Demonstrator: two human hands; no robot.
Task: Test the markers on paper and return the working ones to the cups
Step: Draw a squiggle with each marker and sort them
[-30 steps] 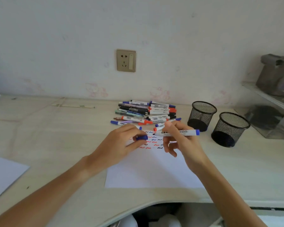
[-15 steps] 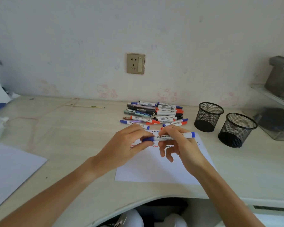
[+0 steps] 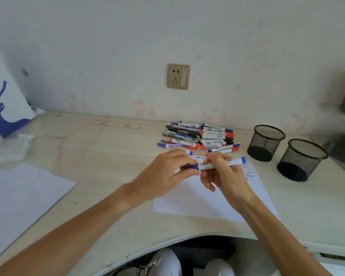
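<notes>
Head view: both hands hold one blue marker (image 3: 219, 164) level above the paper (image 3: 199, 200). The left hand (image 3: 167, 174) pinches its capped end, and the right hand (image 3: 225, 176) curls fingers round the white barrel, whose label print is too blurred to read. Right of the paper, two black mesh cups (image 3: 267, 142) stand apparently empty.

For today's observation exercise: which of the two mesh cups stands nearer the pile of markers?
The left mesh cup, closer to the wall; it stands just right of the marker pile. The other cup stands farther right, nearer the desk's front edge.
</notes>
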